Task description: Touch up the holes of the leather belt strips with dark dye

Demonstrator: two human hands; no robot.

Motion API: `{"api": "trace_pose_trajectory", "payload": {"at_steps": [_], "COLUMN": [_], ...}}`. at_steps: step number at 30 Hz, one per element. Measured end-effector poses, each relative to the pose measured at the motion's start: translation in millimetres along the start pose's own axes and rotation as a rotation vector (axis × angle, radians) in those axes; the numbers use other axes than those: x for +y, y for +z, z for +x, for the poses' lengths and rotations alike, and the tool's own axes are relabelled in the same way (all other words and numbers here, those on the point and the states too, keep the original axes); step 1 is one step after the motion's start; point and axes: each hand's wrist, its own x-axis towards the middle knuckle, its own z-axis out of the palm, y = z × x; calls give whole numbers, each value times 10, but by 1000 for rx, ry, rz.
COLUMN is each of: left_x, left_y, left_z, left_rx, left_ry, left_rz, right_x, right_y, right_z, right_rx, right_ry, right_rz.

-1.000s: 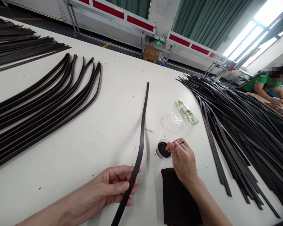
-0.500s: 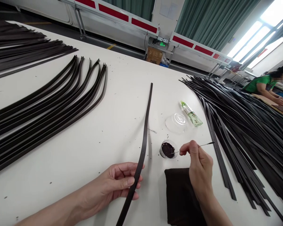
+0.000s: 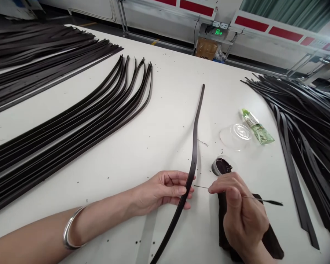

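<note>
Right hand [image 3: 242,216] has come back from the cup [image 3: 222,166] and now pinches a thin stick [image 3: 272,202] between thumb and fingers, its tip just beside the strap [image 3: 194,146], with the dark cloth [image 3: 269,242] beneath the hand. Left hand [image 3: 165,190] curls loosely round that strap, thumb pressed on it, lifting the near part off the table [image 3: 167,110] while the far end lies flat. Beyond the cup sit a clear lid [image 3: 235,134] and a green tube [image 3: 257,126], with a left pile [image 3: 71,124] and a right pile [image 3: 305,110] of straps at the sides.
</note>
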Motion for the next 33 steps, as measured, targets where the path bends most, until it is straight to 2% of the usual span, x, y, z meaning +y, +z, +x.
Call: {"api": "trace_pose_trajectory", "payload": {"at_steps": [3,6,23,33], "left_x": [-3,2,26,2], "left_y": [-2,1,24,10], "left_z": [1,2,4,13], "left_rx": [2,-6,-54,-69], "left_ry": [0,-3,4,24], "left_rz": [-3,1,15,20], "right_x": [32,60,26,3], "right_y": [31,52,93,95], "right_z": [-10,-15,39,58], "right_rx": [-23,-40,-86,-78], "right_ry": [-119,-159,-189,-255], "right_rz": [-7,-8,-35,-81]}}
